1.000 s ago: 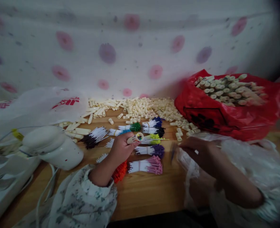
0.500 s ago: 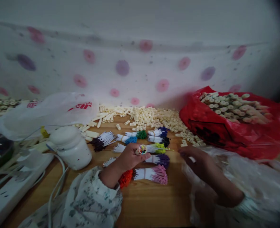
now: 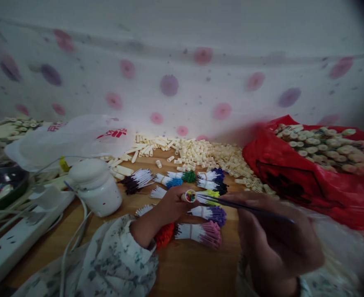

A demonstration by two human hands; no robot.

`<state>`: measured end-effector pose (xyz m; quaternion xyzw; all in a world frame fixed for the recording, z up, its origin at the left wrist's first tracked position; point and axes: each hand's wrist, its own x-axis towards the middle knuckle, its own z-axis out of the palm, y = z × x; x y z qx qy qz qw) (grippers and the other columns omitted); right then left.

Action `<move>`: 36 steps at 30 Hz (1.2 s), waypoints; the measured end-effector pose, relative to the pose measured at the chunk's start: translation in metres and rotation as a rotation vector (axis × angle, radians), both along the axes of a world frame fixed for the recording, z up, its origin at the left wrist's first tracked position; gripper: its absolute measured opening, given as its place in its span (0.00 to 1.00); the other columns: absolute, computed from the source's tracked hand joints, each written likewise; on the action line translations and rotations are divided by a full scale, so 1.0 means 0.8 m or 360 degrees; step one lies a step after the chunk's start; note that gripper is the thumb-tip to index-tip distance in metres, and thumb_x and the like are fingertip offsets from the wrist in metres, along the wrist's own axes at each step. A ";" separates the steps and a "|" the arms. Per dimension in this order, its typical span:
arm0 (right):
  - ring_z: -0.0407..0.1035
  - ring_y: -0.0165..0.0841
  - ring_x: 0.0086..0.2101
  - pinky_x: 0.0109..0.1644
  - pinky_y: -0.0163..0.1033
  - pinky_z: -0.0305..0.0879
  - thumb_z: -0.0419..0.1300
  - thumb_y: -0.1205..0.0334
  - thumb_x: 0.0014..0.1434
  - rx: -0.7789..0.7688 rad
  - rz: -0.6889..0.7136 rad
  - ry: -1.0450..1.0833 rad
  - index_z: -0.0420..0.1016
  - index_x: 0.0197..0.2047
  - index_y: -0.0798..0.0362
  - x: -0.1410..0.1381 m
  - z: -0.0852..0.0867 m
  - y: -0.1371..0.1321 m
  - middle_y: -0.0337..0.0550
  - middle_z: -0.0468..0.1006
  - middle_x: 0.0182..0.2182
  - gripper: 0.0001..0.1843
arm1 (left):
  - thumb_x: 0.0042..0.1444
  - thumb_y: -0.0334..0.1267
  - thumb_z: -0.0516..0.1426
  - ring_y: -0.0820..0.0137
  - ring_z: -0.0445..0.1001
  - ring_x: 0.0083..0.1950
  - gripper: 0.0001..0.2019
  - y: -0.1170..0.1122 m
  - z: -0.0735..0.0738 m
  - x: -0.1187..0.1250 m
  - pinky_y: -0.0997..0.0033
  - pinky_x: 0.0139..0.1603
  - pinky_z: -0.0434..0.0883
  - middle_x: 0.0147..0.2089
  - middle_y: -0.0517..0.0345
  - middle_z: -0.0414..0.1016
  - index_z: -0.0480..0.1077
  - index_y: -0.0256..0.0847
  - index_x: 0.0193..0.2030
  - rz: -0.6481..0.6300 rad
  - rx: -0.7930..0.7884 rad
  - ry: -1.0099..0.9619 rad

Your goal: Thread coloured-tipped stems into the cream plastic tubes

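My left hand (image 3: pixel 173 204) is closed around a short cream tube (image 3: pixel 184 195), its open end facing me with several coloured tips inside. Dark, thin tweezers (image 3: pixel 252 208) are pinched in my right hand (image 3: pixel 277 239), their points close to the tube's mouth; whether they touch it I cannot tell. Bundles of white sticks with coloured ends lie around my hands: yellow (image 3: pixel 212 196) behind the tweezers, purple (image 3: pixel 214 215) and pink (image 3: pixel 200 233) nearer me. My left wrist partly covers a red-orange bundle (image 3: pixel 165 235).
Loose cream tube pieces (image 3: pixel 200 152) spread along the back. On the right, a red plastic bag (image 3: pixel 280 181) holds many filled tubes, with a clear bag (image 3: pixel 339 235) before it. At left stand a white jar (image 3: pixel 95 194), a power strip (image 3: pixel 11 243) with cables and a white bag (image 3: pixel 76 134).
My right hand has come nearer and leftward, and tweezers now show in it, pointing at the tube. A thin yellow strand seen before by its fingers no longer shows. The view has shifted slightly.
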<state>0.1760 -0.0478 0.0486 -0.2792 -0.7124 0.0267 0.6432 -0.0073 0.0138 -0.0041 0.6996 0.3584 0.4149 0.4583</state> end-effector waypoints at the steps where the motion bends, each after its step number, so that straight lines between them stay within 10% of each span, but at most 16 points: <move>1: 0.76 0.36 0.34 0.37 0.44 0.75 0.61 0.72 0.55 0.0012 -0.0025 0.0004 0.70 0.44 0.50 -0.001 -0.001 0.001 0.42 0.80 0.35 0.14 | 0.50 0.54 0.58 0.76 0.57 0.25 0.21 0.000 0.002 0.001 0.75 0.25 0.56 0.23 0.64 0.60 0.61 0.37 0.22 -0.0003 0.0014 0.0000; 23: 0.75 0.34 0.36 0.39 0.41 0.72 0.59 0.73 0.55 -0.0048 -0.0143 -0.0203 0.70 0.46 0.49 -0.009 -0.010 0.000 0.40 0.81 0.37 0.16 | 0.52 0.62 0.52 0.71 0.61 0.29 0.25 0.004 -0.015 0.005 0.73 0.28 0.60 0.28 0.59 0.61 0.64 0.38 0.25 0.0193 0.0295 0.0008; 36: 0.76 0.37 0.37 0.39 0.44 0.73 0.59 0.75 0.53 -0.0061 -0.0025 0.0035 0.71 0.45 0.48 -0.006 -0.010 -0.001 0.40 0.80 0.37 0.17 | 0.53 0.49 0.59 0.73 0.61 0.29 0.15 -0.002 -0.006 0.006 0.74 0.30 0.61 0.26 0.63 0.63 0.66 0.37 0.29 0.0027 -0.0041 -0.0074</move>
